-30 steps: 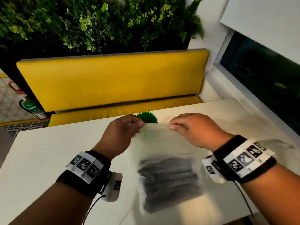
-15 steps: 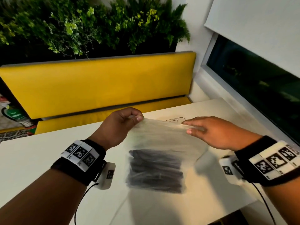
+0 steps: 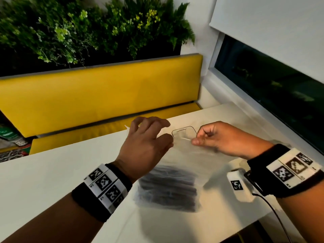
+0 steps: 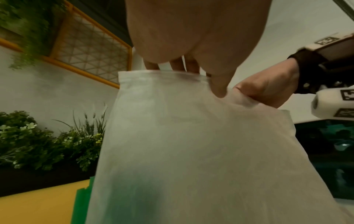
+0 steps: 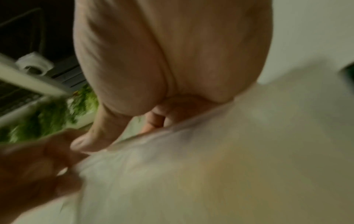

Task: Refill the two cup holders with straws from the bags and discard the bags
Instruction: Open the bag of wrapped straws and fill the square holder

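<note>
A translucent plastic bag (image 3: 185, 160) hangs above the white table (image 3: 52, 172), with a bundle of black straws (image 3: 168, 190) lying in its bottom. My left hand (image 3: 166, 132) holds the bag's top edge, fingers behind the rim and thumb in front, as the left wrist view shows on the bag (image 4: 172, 136). My right hand (image 3: 196, 139) pinches the same top edge close beside it, near the cut-out handle. In the blurred right wrist view the right hand (image 5: 120, 133) sits on the bag's rim (image 5: 210, 166). No cup holder shows in the head view.
A yellow bench (image 3: 105, 95) runs behind the table, with plants (image 3: 87, 32) above it. A dark window (image 3: 271, 95) lines the right side. A green object (image 4: 82, 203) shows partly behind the bag, low in the left wrist view.
Both hands came together at the middle of the bag's top edge. The right hand went from flat fingers to a pinch. The left hand's fingers spread. The view swung left.
</note>
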### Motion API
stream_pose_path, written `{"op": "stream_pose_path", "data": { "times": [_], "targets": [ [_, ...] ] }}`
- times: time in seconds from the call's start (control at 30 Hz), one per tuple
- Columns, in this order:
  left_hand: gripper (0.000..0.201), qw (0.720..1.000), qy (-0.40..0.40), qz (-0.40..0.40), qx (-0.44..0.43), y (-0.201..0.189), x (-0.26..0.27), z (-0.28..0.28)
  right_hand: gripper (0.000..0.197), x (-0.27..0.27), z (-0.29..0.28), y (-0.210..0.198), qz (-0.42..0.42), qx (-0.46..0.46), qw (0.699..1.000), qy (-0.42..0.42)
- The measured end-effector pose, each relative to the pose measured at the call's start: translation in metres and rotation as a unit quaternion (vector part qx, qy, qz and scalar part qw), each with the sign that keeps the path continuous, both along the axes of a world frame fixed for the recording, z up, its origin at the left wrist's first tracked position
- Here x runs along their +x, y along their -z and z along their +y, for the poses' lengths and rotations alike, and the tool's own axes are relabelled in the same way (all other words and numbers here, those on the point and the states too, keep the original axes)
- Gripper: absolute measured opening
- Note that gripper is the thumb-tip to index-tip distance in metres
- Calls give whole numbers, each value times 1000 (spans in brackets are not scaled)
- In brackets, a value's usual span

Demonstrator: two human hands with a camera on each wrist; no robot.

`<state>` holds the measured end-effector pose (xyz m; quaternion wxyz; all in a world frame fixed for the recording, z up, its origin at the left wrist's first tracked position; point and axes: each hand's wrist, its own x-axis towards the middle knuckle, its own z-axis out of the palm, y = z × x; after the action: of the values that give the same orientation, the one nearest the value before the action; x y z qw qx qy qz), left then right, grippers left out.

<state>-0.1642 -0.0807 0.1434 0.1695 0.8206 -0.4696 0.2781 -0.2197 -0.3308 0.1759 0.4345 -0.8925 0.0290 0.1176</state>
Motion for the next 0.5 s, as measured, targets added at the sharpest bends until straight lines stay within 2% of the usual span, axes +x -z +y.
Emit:
{"op": "stream_pose_path", "data": {
  "times": [0.07, 0.13, 0.23, 0.33, 0.4, 0.5],
  "targets": [
    [16, 999, 23, -28, -1, -5, -8, 2, 32, -1, -6, -5, -2, -19, 1000, 9],
    [17, 997, 65, -35, 12, -7, -15, 8, 30, -5, -12, -8, -37, -84, 995, 26],
    [18, 997, 63, -1, 50, -9, -19, 17, 30, -21, -15, -20, -38, -113, 993, -5],
    [17, 996, 43, 51, 59, -8, -15, 21, 15, -41, -18, -24, 7, -137, 988, -76],
    [16, 995, 38, 76, 55, -7, -12, 22, 12, -50, -24, -21, -12, -155, 985, -68],
    [17, 994, 41, 95, 44, -5, -9, 21, 15, -55, -33, -17, -62, -131, 989, -20]
  ]
}}
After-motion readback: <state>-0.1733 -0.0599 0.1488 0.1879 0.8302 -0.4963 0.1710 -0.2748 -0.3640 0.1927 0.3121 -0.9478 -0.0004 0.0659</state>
